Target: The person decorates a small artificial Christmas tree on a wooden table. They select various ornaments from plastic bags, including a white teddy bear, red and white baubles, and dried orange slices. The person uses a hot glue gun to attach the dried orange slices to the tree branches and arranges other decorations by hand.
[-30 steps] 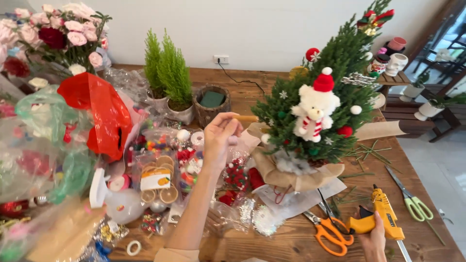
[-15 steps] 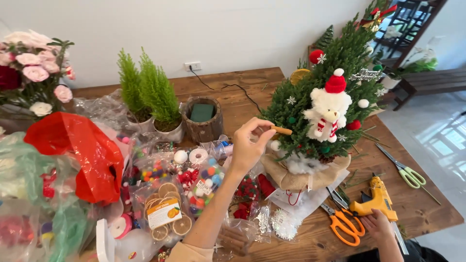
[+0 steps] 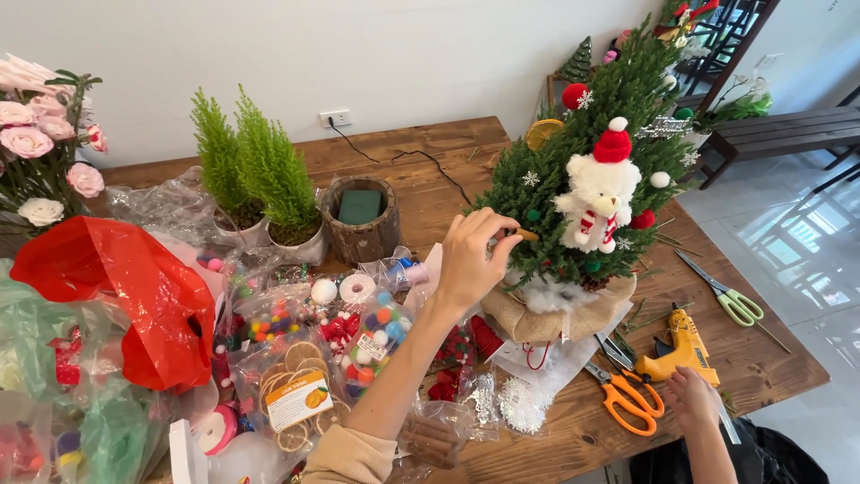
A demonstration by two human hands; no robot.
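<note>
Fingers (image 3: 502, 229) of your left hand (image 3: 470, 260) pinch a small brown stick (image 3: 526, 235), tip at the little tree (image 3: 591, 188) beside the bear (image 3: 596, 204) | right hand (image 3: 692, 401) rests by the glue gun (image 3: 681, 351), grip unclear, keeping it within reach.

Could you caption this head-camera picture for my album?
Left hand presses a small brown stick into a decorated mini tree; right hand touches a yellow glue gun.

Plain white wall (image 3: 269, 54) w/ power socket (image 3: 336, 117) behind wooden bench (image 3: 430, 157); glossy pale tile floor (image 3: 797, 242) right of bench, dark slatted seat (image 3: 779, 134) beyond.
</note>
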